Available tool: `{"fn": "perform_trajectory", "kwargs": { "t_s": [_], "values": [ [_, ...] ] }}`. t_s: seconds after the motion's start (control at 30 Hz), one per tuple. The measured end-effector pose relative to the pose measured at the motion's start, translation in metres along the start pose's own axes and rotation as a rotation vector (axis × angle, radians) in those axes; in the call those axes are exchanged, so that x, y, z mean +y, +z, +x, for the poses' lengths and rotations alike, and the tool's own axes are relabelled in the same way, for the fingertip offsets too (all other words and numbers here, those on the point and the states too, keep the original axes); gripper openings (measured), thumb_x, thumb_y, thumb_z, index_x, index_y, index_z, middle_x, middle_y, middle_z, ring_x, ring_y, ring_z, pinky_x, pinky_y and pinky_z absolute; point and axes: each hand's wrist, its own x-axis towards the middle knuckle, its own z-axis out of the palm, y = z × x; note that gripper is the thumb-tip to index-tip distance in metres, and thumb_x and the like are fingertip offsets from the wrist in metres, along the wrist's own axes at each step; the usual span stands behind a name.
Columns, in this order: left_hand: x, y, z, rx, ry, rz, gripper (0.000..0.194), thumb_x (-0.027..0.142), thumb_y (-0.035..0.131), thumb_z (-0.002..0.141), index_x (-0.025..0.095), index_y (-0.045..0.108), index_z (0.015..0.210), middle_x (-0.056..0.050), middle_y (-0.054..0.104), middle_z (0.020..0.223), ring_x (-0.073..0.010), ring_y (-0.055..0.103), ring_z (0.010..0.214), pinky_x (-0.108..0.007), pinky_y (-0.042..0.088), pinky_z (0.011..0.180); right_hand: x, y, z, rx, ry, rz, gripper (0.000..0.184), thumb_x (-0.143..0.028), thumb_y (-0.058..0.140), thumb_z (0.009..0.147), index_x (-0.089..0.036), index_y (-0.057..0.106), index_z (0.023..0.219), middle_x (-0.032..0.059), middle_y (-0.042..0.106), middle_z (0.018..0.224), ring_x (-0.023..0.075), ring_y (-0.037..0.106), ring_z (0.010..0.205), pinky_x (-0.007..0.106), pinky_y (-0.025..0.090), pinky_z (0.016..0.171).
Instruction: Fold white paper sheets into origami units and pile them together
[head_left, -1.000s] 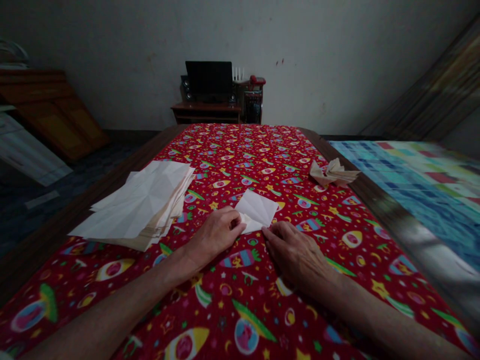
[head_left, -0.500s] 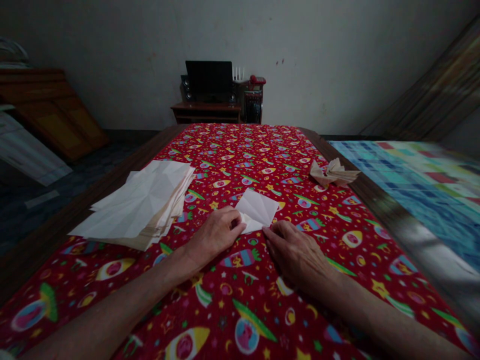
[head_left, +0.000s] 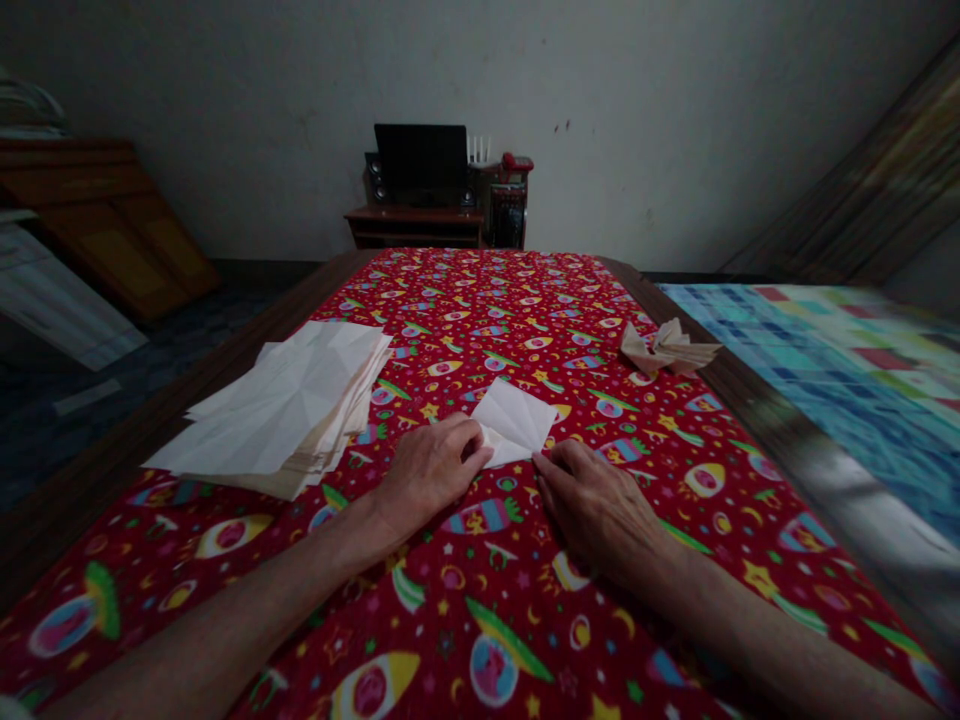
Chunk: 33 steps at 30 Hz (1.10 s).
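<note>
A small white folded paper point(head_left: 516, 412) lies on the red patterned cloth, with creases across its upper flap. My left hand point(head_left: 441, 455) pinches its lower left side between thumb and curled fingers, covering that corner. At the lower right corner, the fingertips of my right hand point(head_left: 592, 498) are pressed together on the paper's edge. To the left is a stack of creased white paper sheets point(head_left: 289, 395). Folded paper pieces point(head_left: 667, 348) sit farther off to the right.
The red cloth point(head_left: 495, 300) covers a long table with dark wooden edges point(head_left: 814, 470). Beyond its far end stand a black monitor point(head_left: 421, 155) and speakers on a small desk point(head_left: 412, 222). A bed with a checked blue sheet point(head_left: 787, 350) adjoins the right side; a wooden cabinet point(head_left: 105, 215) stands left.
My right fingertips have shifted slightly right along the paper's lower edge. My left hand stays on the paper, and the view has moved very slightly.
</note>
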Motion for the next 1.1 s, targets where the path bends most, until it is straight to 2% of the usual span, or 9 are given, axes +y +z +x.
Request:
{"fn": "perform_trajectory", "kwargs": {
  "t_s": [0.03, 0.13, 0.17, 0.27, 0.37, 0.5, 0.73, 0.9, 1.1],
  "values": [
    [0.000, 0.000, -0.001, 0.012, -0.011, 0.010, 0.010, 0.031, 0.057, 0.084, 0.021, 0.057, 0.086, 0.001, 0.059, 0.082, -0.0153, 0.057, 0.070, -0.025, 0.040, 0.060, 0.000, 0.000, 0.000, -0.004, -0.002, -0.003, 0.022, -0.020, 0.041, 0.092, -0.015, 0.060, 0.101, 0.0083, 0.055, 0.090, 0.0172, 0.050, 0.074, 0.027, 0.038, 0.059],
    [0.000, 0.001, -0.001, 0.088, 0.035, 0.004, 0.036, 0.026, 0.062, 0.082, 0.019, 0.049, 0.115, -0.004, 0.057, 0.100, -0.0179, 0.058, 0.086, -0.027, 0.045, 0.070, 0.000, -0.001, 0.000, -0.016, -0.008, -0.007, 0.021, -0.019, 0.041, 0.092, -0.015, 0.059, 0.101, 0.0078, 0.054, 0.089, 0.0170, 0.049, 0.074, 0.027, 0.036, 0.059],
    [0.000, 0.000, -0.001, 0.106, 0.087, 0.014, 0.038, 0.025, 0.060, 0.083, 0.019, 0.048, 0.118, -0.005, 0.056, 0.107, -0.0187, 0.056, 0.092, -0.028, 0.046, 0.076, 0.000, -0.001, 0.000, -0.015, -0.011, -0.009, 0.020, -0.019, 0.041, 0.092, -0.016, 0.059, 0.100, 0.0076, 0.054, 0.089, 0.0171, 0.049, 0.074, 0.027, 0.036, 0.059],
    [0.004, -0.003, -0.001, 0.053, 0.344, 0.088, 0.020, 0.023, 0.051, 0.090, 0.022, 0.055, 0.109, -0.004, 0.055, 0.115, -0.0205, 0.052, 0.105, -0.034, 0.042, 0.088, -0.001, -0.001, 0.000, -0.016, -0.019, -0.015, 0.019, -0.018, 0.041, 0.091, -0.016, 0.058, 0.099, 0.0070, 0.053, 0.088, 0.0172, 0.048, 0.074, 0.027, 0.035, 0.059],
    [0.011, -0.005, -0.003, -0.052, 0.539, 0.157, 0.020, 0.019, 0.047, 0.092, 0.017, 0.057, 0.110, -0.004, 0.061, 0.112, -0.0203, 0.051, 0.108, -0.035, 0.039, 0.094, -0.001, -0.002, 0.001, -0.029, -0.018, -0.014, 0.017, -0.016, 0.043, 0.090, -0.016, 0.059, 0.097, 0.0068, 0.053, 0.086, 0.0171, 0.047, 0.073, 0.027, 0.035, 0.059],
    [0.022, -0.004, -0.010, -0.059, 0.509, 0.199, 0.029, 0.012, 0.041, 0.092, 0.010, 0.053, 0.119, -0.008, 0.059, 0.121, -0.0204, 0.051, 0.113, -0.036, 0.032, 0.104, -0.002, -0.003, 0.002, -0.040, -0.015, -0.017, 0.016, -0.015, 0.044, 0.089, -0.016, 0.058, 0.094, 0.0066, 0.053, 0.085, 0.0167, 0.046, 0.072, 0.027, 0.033, 0.058],
    [0.027, 0.005, -0.022, -0.161, 0.406, 0.170, 0.045, 0.007, 0.034, 0.090, 0.013, 0.041, 0.134, -0.008, 0.042, 0.142, -0.0211, 0.036, 0.133, -0.040, 0.023, 0.111, -0.002, -0.002, 0.000, -0.025, -0.016, -0.008, 0.017, -0.015, 0.042, 0.091, -0.017, 0.058, 0.094, 0.0061, 0.052, 0.086, 0.0162, 0.046, 0.072, 0.027, 0.033, 0.059],
    [0.029, 0.003, -0.021, -0.184, 0.374, 0.178, 0.047, 0.009, 0.030, 0.091, 0.015, 0.037, 0.137, -0.008, 0.036, 0.146, -0.0206, 0.031, 0.136, -0.044, 0.018, 0.112, -0.002, 0.001, 0.000, -0.011, -0.021, -0.022, 0.017, -0.016, 0.042, 0.091, -0.017, 0.058, 0.095, 0.0055, 0.051, 0.084, 0.0165, 0.045, 0.072, 0.028, 0.031, 0.059],
    [0.035, -0.007, -0.020, -0.215, 0.353, 0.240, 0.046, 0.009, 0.031, 0.090, 0.011, 0.039, 0.136, -0.011, 0.040, 0.144, -0.0224, 0.036, 0.133, -0.045, 0.019, 0.112, -0.003, -0.002, 0.001, -0.023, -0.017, -0.022, 0.016, -0.016, 0.043, 0.091, -0.017, 0.058, 0.095, 0.0059, 0.052, 0.085, 0.0161, 0.045, 0.072, 0.027, 0.032, 0.059]
  ]
}}
